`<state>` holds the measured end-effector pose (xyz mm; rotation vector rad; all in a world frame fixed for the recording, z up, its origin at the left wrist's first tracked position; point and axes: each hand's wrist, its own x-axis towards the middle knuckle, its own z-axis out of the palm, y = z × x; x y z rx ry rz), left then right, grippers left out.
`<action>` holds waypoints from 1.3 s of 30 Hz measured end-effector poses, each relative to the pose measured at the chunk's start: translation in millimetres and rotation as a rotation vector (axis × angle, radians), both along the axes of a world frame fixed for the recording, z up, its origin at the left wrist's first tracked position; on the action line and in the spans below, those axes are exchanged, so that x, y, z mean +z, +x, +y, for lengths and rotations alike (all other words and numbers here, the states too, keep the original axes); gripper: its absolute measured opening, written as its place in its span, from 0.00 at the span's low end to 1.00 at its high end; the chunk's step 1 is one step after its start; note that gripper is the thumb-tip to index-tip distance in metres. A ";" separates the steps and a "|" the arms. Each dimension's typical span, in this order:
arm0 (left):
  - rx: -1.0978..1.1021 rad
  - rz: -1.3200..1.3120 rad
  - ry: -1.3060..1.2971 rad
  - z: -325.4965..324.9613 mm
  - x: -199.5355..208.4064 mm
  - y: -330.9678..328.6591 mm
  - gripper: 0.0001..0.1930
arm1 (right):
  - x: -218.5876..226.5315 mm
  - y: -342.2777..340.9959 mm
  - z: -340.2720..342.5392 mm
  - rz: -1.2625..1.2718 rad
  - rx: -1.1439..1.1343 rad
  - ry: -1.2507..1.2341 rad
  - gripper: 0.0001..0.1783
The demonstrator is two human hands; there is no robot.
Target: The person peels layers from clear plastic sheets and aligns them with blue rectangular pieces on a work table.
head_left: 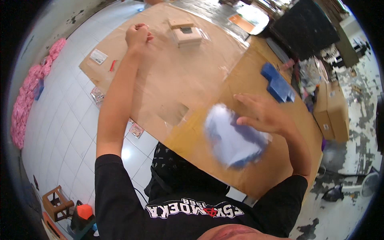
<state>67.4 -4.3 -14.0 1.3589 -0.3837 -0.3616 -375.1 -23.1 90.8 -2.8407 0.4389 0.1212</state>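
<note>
My left hand (139,36) is at the far left part of the table, its fingers curled together. What they hold, if anything, is too small to make out. To its right sits a pale cream block-like box (188,37) with a dark patch on top. My right hand (262,114) is over the right side of the table, fingers stretched out and thumb apart. Just beneath and beside it is a white and blue bundle (232,136), smeared by motion, perhaps plastic-wrapped. Whether the thumb touches it I cannot tell.
Brown sheets cover the table (180,76). Blue blocky pieces (276,82) lie at its right. A small white packet (98,56) and a red strip (113,65) lie at the left. A cardboard box (332,112) stands beyond the right edge. Pink bundles (30,96) line the left wall.
</note>
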 end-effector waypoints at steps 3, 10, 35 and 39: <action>0.004 -0.141 0.086 2.6 2.4 3.5 0.09 | -11.6 -33.2 18.1 -0.091 -0.103 0.000 0.28; 0.057 -1.284 -0.199 -0.3 37.6 -80.3 0.06 | -56.7 -110.3 -90.2 -0.446 -0.355 -0.479 0.24; -0.989 -1.043 -0.071 -45.5 6.7 -244.9 0.06 | -30.3 -103.5 -149.8 -0.332 -0.501 0.108 0.12; -0.997 -1.033 -0.075 -46.1 7.3 -245.3 0.06 | -31.2 -103.9 -153.0 -0.333 -0.541 0.162 0.10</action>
